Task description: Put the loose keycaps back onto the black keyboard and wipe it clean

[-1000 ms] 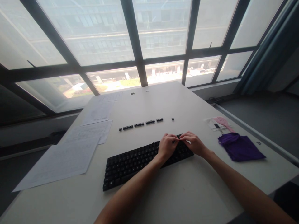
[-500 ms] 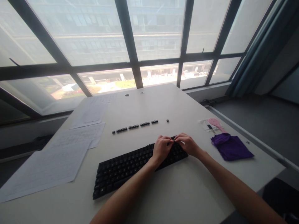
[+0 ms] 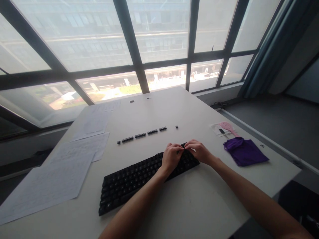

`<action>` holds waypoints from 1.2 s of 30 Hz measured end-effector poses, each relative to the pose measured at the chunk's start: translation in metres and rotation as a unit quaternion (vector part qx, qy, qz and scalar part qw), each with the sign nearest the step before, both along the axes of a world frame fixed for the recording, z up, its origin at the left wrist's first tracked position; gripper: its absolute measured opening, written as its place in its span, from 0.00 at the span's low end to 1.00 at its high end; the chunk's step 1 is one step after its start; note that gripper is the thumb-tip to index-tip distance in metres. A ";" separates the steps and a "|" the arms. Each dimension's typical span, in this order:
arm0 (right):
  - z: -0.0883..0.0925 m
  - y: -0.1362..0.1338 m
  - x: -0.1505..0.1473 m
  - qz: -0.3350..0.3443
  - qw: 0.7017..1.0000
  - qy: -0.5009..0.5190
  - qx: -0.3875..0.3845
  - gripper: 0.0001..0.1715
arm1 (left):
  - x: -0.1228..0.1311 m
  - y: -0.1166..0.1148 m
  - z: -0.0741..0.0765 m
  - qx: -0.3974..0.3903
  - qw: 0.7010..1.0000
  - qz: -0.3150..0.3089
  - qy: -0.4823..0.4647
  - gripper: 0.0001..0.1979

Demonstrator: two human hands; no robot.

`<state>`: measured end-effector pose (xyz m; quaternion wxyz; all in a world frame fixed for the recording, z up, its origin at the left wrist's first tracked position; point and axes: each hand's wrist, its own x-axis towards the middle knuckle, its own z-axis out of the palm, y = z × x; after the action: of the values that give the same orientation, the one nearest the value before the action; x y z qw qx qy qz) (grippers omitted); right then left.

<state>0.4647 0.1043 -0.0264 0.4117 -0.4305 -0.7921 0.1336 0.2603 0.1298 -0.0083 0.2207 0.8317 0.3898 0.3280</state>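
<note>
A black keyboard [image 3: 134, 179] lies slanted on the white table [image 3: 199, 205]. My left hand [image 3: 171, 156] and my right hand [image 3: 199, 151] rest on its far right end, fingers curled and fingertips meeting over the top corner keys. What the fingertips pinch is hidden. Beyond the keyboard a row of several loose black keycaps [image 3: 142, 134] is lined up on the table, with one single keycap [image 3: 176, 126] apart at the right end.
Printed paper sheets [image 3: 57, 172] cover the left side of the table. At the right lie a purple cloth [image 3: 244, 152] and a pink tool [image 3: 227, 127] on a small plastic bag. Large windows stand behind the table; the floor drops off to the right.
The view has shifted a little to the right and down. Both hands stay at the keyboard's right end with fingertips together.
</note>
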 end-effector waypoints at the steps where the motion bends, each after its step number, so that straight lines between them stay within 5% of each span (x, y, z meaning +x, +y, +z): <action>1: 0.000 0.000 0.000 0.000 1.000 0.000 0.000 0.13 | 0.000 0.000 0.000 0.002 1.000 0.000 0.005 0.07; 28: 0.005 -0.008 -0.006 -0.105 0.986 -0.118 -0.052 0.16 | -0.002 -0.013 0.007 0.101 0.987 -0.006 0.121 0.07; 32: 0.008 0.009 -0.007 -0.117 0.991 -0.035 -0.052 0.17 | -0.002 -0.013 0.006 0.098 0.990 -0.001 0.099 0.08; 36: 0.019 0.055 -0.016 -0.243 0.963 -0.056 -0.099 0.15 | -0.002 -0.013 0.005 0.098 0.992 -0.007 0.081 0.09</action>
<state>0.4484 0.1592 -0.0079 0.3424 -0.6551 -0.6684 0.0829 0.2579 0.1167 -0.0032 0.1082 0.8758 0.3665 0.2949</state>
